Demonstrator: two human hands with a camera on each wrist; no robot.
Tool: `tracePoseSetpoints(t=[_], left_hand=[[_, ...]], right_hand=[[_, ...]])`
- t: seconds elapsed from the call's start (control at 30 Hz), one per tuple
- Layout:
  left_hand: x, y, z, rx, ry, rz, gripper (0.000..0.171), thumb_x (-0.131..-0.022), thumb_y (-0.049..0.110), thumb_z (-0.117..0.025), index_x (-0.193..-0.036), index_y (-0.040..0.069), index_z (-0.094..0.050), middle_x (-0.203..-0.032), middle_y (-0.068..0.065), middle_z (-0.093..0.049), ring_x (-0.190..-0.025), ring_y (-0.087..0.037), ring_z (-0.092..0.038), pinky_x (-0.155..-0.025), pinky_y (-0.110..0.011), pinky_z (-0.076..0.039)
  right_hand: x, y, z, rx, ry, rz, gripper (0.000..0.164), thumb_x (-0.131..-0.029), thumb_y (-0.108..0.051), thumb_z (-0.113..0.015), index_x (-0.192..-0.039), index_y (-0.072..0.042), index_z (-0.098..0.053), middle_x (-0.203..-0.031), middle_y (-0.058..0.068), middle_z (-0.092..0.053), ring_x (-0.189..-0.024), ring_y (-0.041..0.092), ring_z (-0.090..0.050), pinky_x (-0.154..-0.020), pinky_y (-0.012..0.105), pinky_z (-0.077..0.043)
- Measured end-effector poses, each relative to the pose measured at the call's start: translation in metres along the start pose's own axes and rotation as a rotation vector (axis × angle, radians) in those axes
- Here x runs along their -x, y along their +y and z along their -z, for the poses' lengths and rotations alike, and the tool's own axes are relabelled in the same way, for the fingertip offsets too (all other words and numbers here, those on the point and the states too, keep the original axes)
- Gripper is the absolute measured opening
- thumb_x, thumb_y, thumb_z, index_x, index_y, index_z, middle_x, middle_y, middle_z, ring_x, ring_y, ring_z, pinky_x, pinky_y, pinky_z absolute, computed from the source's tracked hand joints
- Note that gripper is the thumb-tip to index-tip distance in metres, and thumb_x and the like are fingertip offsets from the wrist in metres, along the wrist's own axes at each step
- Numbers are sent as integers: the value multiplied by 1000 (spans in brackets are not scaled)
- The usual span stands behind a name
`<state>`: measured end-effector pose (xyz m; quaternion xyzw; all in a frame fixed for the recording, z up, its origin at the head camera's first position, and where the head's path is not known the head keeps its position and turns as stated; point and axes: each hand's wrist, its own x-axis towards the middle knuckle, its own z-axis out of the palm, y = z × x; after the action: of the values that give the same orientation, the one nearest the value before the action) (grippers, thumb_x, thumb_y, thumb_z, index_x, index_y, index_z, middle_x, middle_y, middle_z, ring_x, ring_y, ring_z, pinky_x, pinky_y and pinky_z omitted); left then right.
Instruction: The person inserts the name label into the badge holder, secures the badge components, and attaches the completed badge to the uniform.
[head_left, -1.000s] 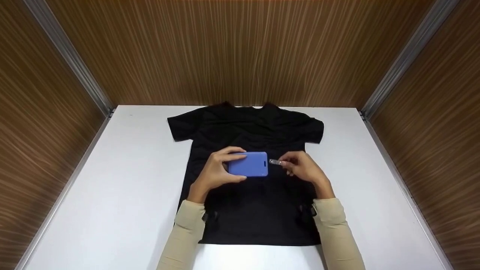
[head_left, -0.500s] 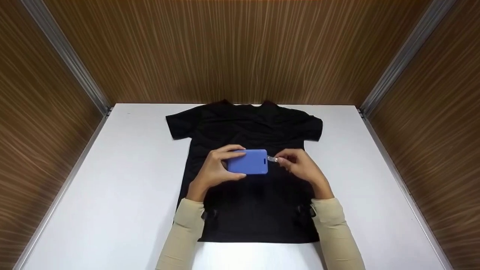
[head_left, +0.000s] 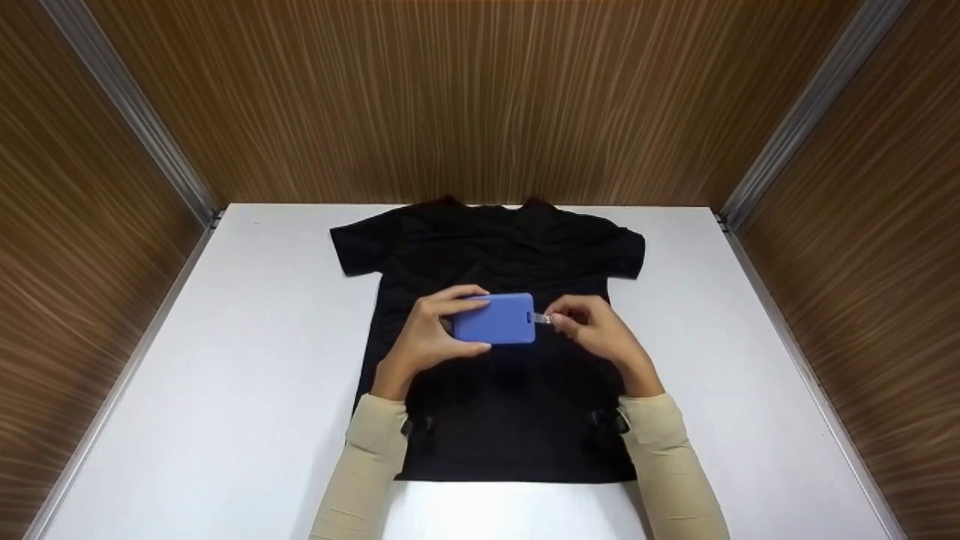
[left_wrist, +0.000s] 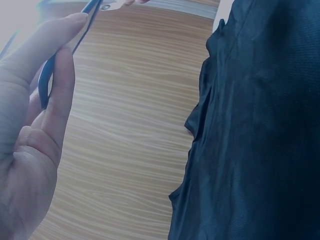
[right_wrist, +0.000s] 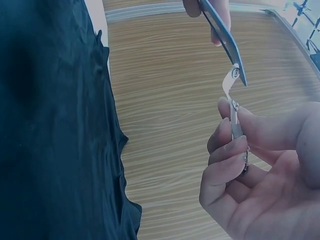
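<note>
My left hand (head_left: 427,334) holds a blue badge holder (head_left: 496,321) by its long edges, thumb on the near side and fingers on the far side. A small dark slot shows at the holder's right end. My right hand (head_left: 596,330) pinches a metal badge clip (right_wrist: 235,125) with a clear strap (head_left: 540,319) that carries a snap. In the right wrist view, the strap's snap end (right_wrist: 235,72) lies against the holder near its slotted end. Whether the strap passes through the slot I cannot tell. Both hands are above a black T-shirt (head_left: 510,420).
The T-shirt lies spread on a white table (head_left: 225,360), its collar at the far edge. Wood-grain panels (head_left: 480,97) stand behind and on both sides, with metal rails (head_left: 142,120) at the corners.
The clear strap has moved left, from apart to meeting the holder's slotted end. My right hand has shifted slightly left with it. My left hand keeps its hold on the badge holder.
</note>
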<state>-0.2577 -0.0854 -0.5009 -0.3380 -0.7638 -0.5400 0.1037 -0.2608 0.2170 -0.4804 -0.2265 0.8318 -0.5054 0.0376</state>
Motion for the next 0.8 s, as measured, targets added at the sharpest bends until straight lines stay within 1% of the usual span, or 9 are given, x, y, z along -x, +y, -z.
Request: tracePoseSetpoints(t=[0.07, 0.13, 0.2, 0.3, 0.5, 0.8], left_hand=[[0, 0, 0, 9, -2, 7, 60, -70, 18, -96, -125, 14, -76, -134, -9, -69, -121, -25, -63, -94, -34, -58], [0, 1, 0, 25, -7, 17, 59, -70, 18, -96, -126, 13, -76, -135, -10, -68, -120, -26, -63, -90, -34, -59], [0, 1, 1, 38, -11, 25, 59, -70, 16, -96, -126, 13, -76, -135, -11, -68, -119, -26, -63, -85, -32, -60], [0, 2, 1, 58, -18, 36, 59, -70, 16, -96, -126, 12, -75, -136, -11, -67, -117, -27, -64, -80, -31, -61], [0, 2, 0, 71, -29, 46, 58, -71, 17, -95, -126, 13, -76, -136, -9, -67, -116, -25, -65, -79, -31, -62], [1, 0, -2, 57, -53, 45, 59, -72, 19, -96, -127, 14, -75, -135, -6, -69, -119, -22, -63, -83, -30, -59]], right_hand=[[0, -1, 0, -15, -6, 6, 12, -99, 2, -61, -98, 8, -72, -80, 18, -62, -68, 10, -55, -63, 20, -47], [0, -1, 0, -33, -11, 6, 12, -99, 0, -61, -98, 7, -72, -80, 17, -62, -68, 10, -54, -63, 21, -47], [0, -1, 0, -52, -16, 8, 13, -100, -1, -62, -97, 6, -71, -79, 12, -61, -66, 8, -53, -63, 21, -47], [0, 0, 0, -74, -30, 14, 14, -100, -2, -61, -97, 9, -69, -77, 7, -59, -65, 6, -51, -62, 21, -46], [0, 0, 1, -87, -47, 6, 19, -101, -3, -60, -94, 14, -65, -74, 2, -54, -63, 5, -49, -59, 21, -43], [3, -10, 0, -111, -88, 35, 22, -102, -6, -60, -96, 15, -65, -72, -2, -53, -61, 6, -49, -57, 21, -42]])
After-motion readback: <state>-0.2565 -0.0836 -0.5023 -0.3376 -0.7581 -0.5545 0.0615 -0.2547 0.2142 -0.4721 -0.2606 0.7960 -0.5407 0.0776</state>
